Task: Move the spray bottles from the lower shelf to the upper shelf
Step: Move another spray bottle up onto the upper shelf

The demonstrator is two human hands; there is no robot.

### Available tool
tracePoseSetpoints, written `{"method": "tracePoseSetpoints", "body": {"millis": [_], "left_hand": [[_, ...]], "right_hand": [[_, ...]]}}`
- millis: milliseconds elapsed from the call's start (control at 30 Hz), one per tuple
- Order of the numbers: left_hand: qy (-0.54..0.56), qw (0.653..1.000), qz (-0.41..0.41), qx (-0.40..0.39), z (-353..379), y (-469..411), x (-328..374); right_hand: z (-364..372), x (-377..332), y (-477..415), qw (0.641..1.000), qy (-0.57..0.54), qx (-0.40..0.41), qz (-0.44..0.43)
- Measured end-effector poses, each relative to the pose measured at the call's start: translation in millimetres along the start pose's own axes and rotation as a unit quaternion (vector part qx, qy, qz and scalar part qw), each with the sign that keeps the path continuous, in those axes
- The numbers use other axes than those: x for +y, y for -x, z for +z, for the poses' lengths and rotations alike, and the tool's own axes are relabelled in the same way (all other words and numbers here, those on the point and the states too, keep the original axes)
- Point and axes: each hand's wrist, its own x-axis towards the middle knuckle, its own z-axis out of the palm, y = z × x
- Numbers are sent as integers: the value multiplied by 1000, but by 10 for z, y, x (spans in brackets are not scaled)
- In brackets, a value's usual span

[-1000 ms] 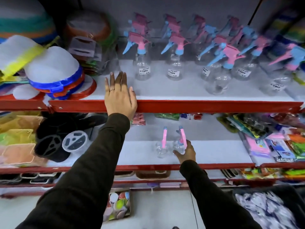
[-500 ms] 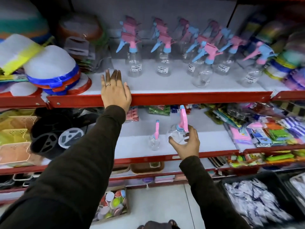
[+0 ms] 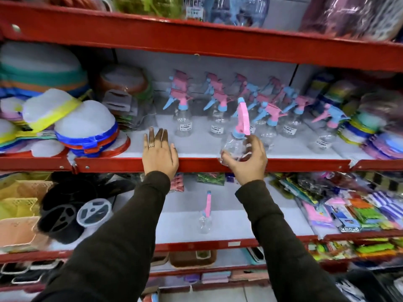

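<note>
Spray bottle (image 3: 236,140), clear body with pink trigger head, is clamped in the right hand (image 3: 246,159) at the red front lip of the upper shelf (image 3: 305,163), body tilted, base not yet on the shelf surface. The left hand (image 3: 160,152) lies flat and empty, fingers spread, on the same lip, well apart from the right hand. A row of matching bottles (image 3: 220,118) stands upright further back on that shelf. One remaining bottle (image 3: 206,216) stands alone on the lower shelf (image 3: 239,244).

Step in hand: transfer of one bottle, placement phase. Judged progress: nearly complete, one unit left below.

Next move calls for carrying the held bottle over the lip, righting it, and setting it on the bare white surface in front of the row without knocking the standing bottles; then release
</note>
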Motion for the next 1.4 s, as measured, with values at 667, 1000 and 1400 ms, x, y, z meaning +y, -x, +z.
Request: {"method": "tracePoseSetpoints", "body": {"millis": [667,1000,1400], "left_hand": [[3,1000,1,15,19,-16,-7],[-1,1000,-3,3,8,-11,-8],[-1,1000,-7,1,17,-15,-4]], "right_hand": [[331,246,-454,991,67,-86,73],[399,151,-535,994,73,-45,65],[412,141,-529,991,94,-57,82]]}}
